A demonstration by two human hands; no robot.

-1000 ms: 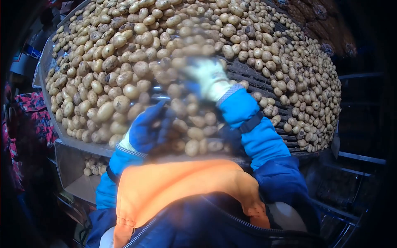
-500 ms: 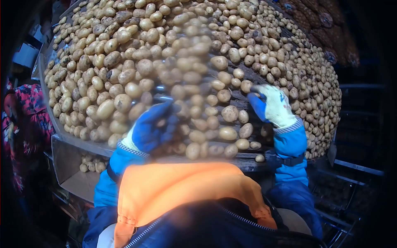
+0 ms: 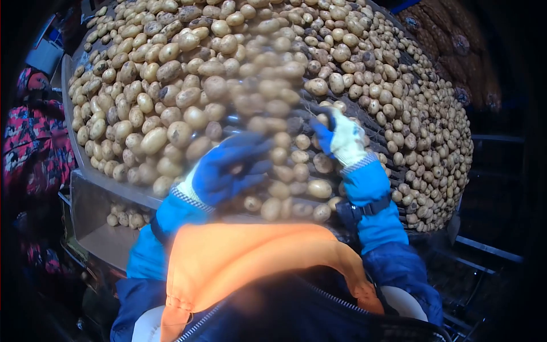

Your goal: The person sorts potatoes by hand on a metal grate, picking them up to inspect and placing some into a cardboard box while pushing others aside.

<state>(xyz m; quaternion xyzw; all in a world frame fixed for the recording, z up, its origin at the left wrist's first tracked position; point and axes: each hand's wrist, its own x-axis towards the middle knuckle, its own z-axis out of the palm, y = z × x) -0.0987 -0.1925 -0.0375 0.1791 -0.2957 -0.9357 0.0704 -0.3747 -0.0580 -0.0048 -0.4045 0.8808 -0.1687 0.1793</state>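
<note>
My left hand (image 3: 231, 168), in a blue-coated glove with a white back and checked cuff, reaches over the potatoes at the near middle. Its fingers are stretched out and partly apart, softened by a smear on the lens. My right hand (image 3: 343, 135), gloved alike, is bent over the dark slatted surface (image 3: 364, 118). Its thumb and fingers close around a pale potato (image 3: 323, 119), partly hidden by the glove. Several loose potatoes (image 3: 319, 188) lie between my hands.
Large potatoes (image 3: 154, 141) crowd the left; smaller ones (image 3: 433, 171) cover the right. A metal rim (image 3: 122, 187) edges the table, above a bin (image 3: 94, 236) with several potatoes. Filled net sacks (image 3: 441, 34) stand back right. A person in a patterned jacket (image 3: 37, 142) is at left.
My right hand has moved left and slightly away from me, nearer to the left one. My left hand has shifted right. The loose potatoes between them are somewhat rearranged, and the view has tilted slightly.
</note>
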